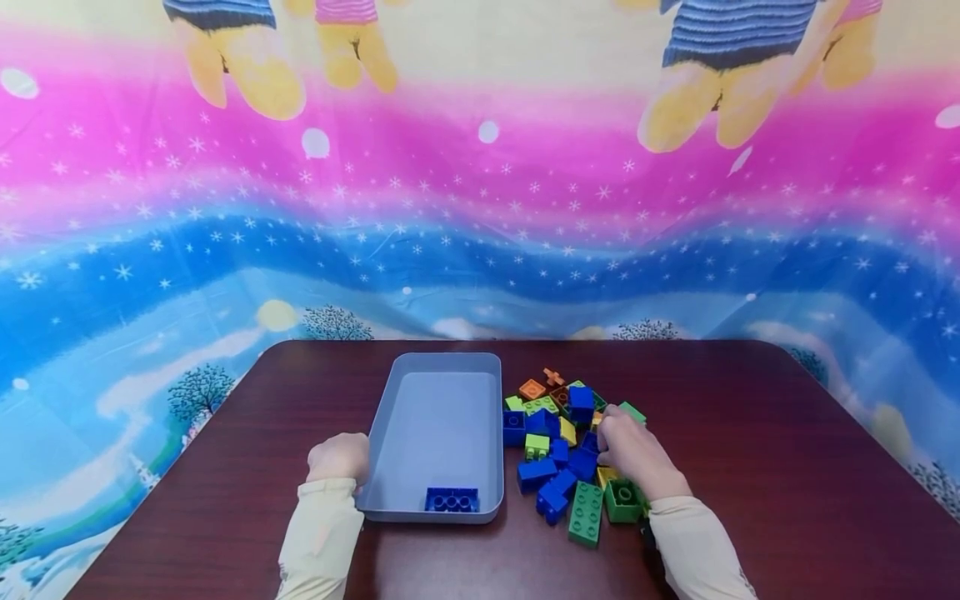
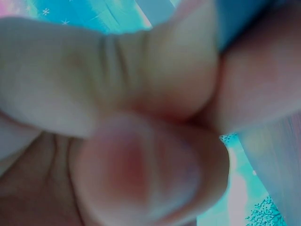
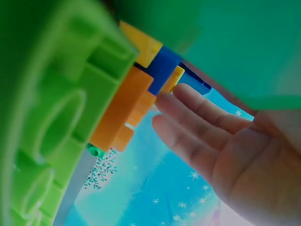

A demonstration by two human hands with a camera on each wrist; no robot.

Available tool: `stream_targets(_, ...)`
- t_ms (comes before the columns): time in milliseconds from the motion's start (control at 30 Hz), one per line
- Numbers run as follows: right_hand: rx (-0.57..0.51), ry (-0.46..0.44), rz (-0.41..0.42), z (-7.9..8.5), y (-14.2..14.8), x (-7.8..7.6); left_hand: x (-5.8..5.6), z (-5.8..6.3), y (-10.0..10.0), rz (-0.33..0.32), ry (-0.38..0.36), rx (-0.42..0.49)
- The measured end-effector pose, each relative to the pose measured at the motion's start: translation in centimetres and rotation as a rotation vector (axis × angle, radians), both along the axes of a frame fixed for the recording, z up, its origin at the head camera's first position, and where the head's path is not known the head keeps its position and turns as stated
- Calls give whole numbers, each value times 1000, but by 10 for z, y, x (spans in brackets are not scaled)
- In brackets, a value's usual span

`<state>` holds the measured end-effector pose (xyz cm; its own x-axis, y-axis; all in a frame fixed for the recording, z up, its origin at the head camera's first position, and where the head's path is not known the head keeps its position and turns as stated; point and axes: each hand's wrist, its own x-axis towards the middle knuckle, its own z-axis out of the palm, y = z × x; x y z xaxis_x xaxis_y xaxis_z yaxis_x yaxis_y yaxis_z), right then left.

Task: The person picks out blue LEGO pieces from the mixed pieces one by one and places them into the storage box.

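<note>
At the left side of the grey-blue tray (image 1: 450, 417) is my left hand (image 1: 339, 458), its fingers curled at the rim. Close up in the left wrist view, the curled fingers (image 2: 160, 75) and thumb surround a blurred blue-grey edge that looks like the tray. A dark blue brick (image 1: 452, 500) lies inside the tray near its front wall. My right hand (image 1: 633, 450) reaches over the brick pile, fingers fairly straight. In the right wrist view the fingertips are beside a yellow brick and near an orange brick (image 3: 122, 108); nothing is seen gripped.
Blue, green, yellow and orange toy bricks lie heaped right of the tray. A green brick (image 1: 585, 512) is at the heap's front, with an orange cross-shaped piece (image 1: 553, 377) at its back. Behind the dark wooden table (image 1: 750, 400) hangs a patterned cloth (image 1: 480, 208).
</note>
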<state>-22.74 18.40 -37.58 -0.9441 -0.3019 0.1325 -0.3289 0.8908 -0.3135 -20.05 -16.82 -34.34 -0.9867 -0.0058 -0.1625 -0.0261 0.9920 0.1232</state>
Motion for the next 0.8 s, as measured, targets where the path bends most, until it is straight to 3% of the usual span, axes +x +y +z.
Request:
stream_targets(167,-10,-49,5,1,-2,-1,-1,-2,-2,-1,11,3)
stream_targets(500,-12,-60,26,0,2,0,1,-1,-1,-11,-1,9)
stream_targets(800,25,63,51,17,1,3,0,-1,-1,-6,15,11)
